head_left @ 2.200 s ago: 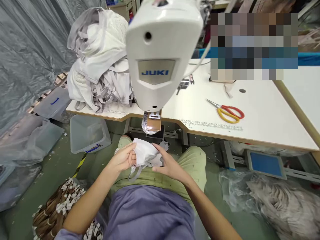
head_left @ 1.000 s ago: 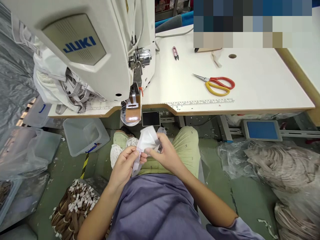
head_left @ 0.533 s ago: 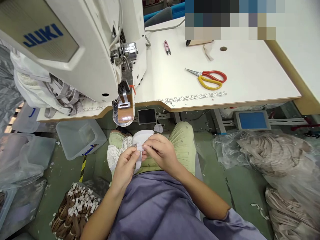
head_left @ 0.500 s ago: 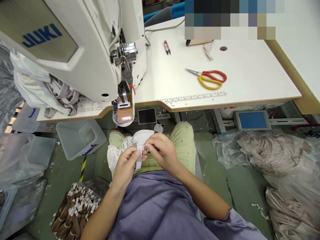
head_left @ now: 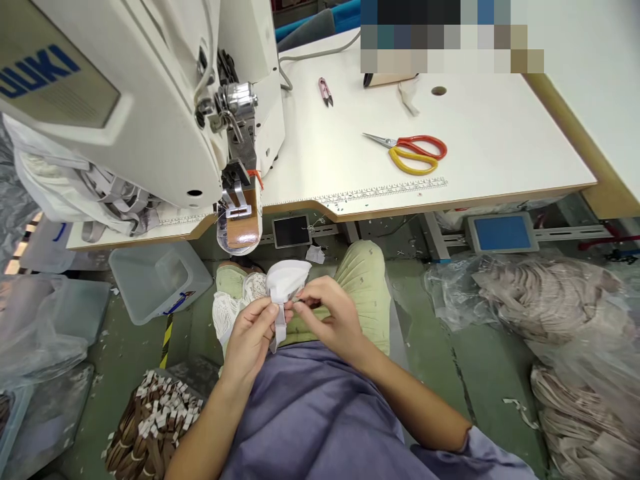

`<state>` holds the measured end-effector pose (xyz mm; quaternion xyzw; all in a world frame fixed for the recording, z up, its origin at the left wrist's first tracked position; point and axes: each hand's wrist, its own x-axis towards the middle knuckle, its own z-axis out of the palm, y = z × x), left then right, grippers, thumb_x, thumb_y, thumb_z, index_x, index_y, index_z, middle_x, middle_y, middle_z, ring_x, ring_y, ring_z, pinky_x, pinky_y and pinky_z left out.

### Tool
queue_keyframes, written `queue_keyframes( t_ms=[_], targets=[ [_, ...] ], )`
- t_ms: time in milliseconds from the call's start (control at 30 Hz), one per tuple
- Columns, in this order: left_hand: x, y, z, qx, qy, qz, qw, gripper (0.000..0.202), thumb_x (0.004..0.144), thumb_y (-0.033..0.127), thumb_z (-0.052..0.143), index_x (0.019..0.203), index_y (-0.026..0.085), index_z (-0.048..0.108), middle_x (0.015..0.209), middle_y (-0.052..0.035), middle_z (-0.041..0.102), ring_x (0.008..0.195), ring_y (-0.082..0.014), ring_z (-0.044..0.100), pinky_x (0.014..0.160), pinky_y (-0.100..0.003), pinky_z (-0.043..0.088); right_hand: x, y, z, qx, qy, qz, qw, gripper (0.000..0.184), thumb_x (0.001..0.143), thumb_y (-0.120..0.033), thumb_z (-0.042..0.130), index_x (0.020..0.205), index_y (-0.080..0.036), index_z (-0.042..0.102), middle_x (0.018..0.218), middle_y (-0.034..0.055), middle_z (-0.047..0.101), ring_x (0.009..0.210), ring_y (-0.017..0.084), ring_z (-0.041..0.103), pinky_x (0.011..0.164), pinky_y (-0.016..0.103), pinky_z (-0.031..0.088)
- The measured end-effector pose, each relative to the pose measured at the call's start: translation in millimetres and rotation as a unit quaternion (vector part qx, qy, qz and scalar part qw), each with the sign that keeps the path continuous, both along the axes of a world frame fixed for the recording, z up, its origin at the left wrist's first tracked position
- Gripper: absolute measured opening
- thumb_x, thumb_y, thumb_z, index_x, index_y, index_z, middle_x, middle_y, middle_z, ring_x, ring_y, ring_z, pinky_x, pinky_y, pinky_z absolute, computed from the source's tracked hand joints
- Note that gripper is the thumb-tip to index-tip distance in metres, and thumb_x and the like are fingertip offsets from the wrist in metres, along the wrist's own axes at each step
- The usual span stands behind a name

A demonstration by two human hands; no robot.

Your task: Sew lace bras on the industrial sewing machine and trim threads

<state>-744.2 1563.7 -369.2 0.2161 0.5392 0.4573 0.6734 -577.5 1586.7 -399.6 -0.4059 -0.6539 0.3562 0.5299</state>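
A white bra (head_left: 289,277) with a moulded cup and a strap hangs over my lap, some lace lying on my thigh to the left. My left hand (head_left: 251,333) is closed, thumb and fingers pinching the bra at the base of the cup where the strap joins. Close to the right side of that spot, my right hand (head_left: 333,317) holds its thumb and forefinger pressed together. Whatever lies between those fingertips is too small to make out.
Ahead stands a JUKI sewing machine (head_left: 165,100) on a white table (head_left: 320,153). Scissors (head_left: 415,153) and pink thread snips (head_left: 325,92) lie on it. A plastic bin (head_left: 160,277) sits at left, brown straps (head_left: 150,427) below, bagged beige fabric (head_left: 550,300) at right.
My right hand has drawn slightly right and down, off the front of the bra. More of the cup shows. The view has shifted a little to the right.
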Motion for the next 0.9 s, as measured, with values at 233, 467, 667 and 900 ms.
queue_keyframes(
  t_ms=[233,467,667,900],
  targets=[
    [2.0,-4.8,-0.1,0.026,0.034,0.014,0.999,0.027,0.072,0.039,0.087,0.091,0.021,0.079,0.072,0.0017,0.069,0.064,-0.0075,0.056,0.063,-0.017,0.047,-13.7,-7.5,0.7,-0.078,0.067,0.002,0.995,0.014,0.09,-0.014,0.066,0.099,-0.024,0.064,0.088,0.0007,0.063,0.076,0.014,0.06,0.067,0.028,0.05],
    [-0.7,-9.1,-4.1,0.065,0.098,-0.033,0.993,0.021,0.084,0.04,0.077,0.094,0.021,0.078,0.09,-0.002,0.075,0.077,-0.0137,0.064,0.073,-0.023,0.05,-17.0,-2.7,5.1,-0.195,0.144,0.024,0.97,0.005,0.085,-0.019,0.067,0.089,-0.022,0.064,0.083,0.0,0.061,0.072,0.014,0.061,0.063,0.027,0.051],
    [-1.4,-8.7,-7.6,0.071,0.136,-0.048,0.987,0.022,0.087,0.04,0.074,0.1,0.022,0.076,0.1,-0.0034,0.075,0.083,-0.0147,0.065,0.077,-0.023,0.05,-16.4,-0.7,4.8,-0.25,0.165,0.039,0.953,0.007,0.082,-0.024,0.067,0.087,-0.021,0.062,0.077,-0.0012,0.062,0.067,0.014,0.062,0.064,0.028,0.052],
    [0.5,-7.5,-4.8,0.055,0.123,-0.063,0.989,0.017,0.088,0.038,0.072,0.093,0.022,0.073,0.085,-0.0003,0.072,0.078,-0.0129,0.064,0.075,-0.021,0.049,-16.7,1.5,4.3,-0.338,0.218,0.078,0.912,0.012,0.078,-0.027,0.069,0.081,-0.022,0.059,0.069,-0.0034,0.062,0.062,0.015,0.062,0.061,0.03,0.055]
  ],
)
